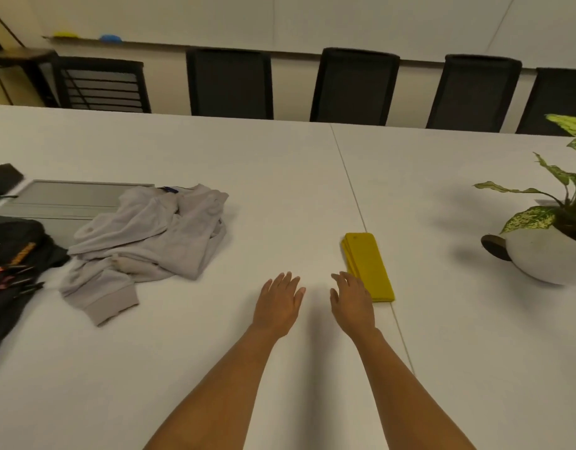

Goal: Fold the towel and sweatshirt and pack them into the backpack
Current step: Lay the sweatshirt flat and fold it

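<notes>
- Towel [368, 266] seen folded on tabletop [280, 177]; sweatshirt [147, 243] left crumpled.
- Left hand [278, 302], right hand [352, 303]: fingers spread, nothing held.
- Next, judged: sweatshirt to be flattened, folded; backpack [11, 271] unpacked.

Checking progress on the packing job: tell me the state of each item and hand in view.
Towel: folded into a narrow stack, flat on the table.
Sweatshirt: unfolded, crumpled in a heap.
Backpack: lying at the table's left edge, partly out of frame; open or zipped unclear.
Left hand: open, holding nothing.
Right hand: open, at the towel's edge, holding nothing.
</notes>
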`<action>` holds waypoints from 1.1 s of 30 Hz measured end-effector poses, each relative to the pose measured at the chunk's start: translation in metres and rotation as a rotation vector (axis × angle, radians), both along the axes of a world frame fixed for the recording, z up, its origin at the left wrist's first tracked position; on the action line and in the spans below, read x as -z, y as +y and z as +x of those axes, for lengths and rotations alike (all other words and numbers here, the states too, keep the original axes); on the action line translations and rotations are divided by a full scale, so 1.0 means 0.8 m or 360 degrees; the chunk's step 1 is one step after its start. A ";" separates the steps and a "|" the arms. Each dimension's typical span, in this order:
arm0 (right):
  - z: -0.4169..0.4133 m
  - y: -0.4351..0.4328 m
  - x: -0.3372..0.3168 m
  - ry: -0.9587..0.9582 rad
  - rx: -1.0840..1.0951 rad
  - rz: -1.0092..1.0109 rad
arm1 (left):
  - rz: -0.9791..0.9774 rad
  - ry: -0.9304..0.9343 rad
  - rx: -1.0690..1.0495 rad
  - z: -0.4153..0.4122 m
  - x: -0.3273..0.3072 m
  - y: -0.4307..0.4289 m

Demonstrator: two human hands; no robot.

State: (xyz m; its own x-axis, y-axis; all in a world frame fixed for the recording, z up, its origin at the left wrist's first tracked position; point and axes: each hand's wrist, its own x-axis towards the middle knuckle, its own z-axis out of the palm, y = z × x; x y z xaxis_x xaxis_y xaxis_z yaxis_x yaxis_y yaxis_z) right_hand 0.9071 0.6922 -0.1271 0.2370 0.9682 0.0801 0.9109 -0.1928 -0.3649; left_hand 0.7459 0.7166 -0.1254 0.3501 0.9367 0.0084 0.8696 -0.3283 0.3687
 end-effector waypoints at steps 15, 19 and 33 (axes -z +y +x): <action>-0.269 0.043 -0.064 0.0160 -0.0041 0.0114 | 0.0204 -0.0084 -0.0225 -0.292 -0.050 0.041; -0.322 0.072 -0.060 0.0194 -0.0055 0.0079 | 0.0221 -0.0097 -0.0294 -0.342 -0.047 0.071; -0.421 0.211 -0.007 0.0032 -0.0259 -0.0193 | 0.0219 0.0008 -0.0403 -0.438 -0.011 0.213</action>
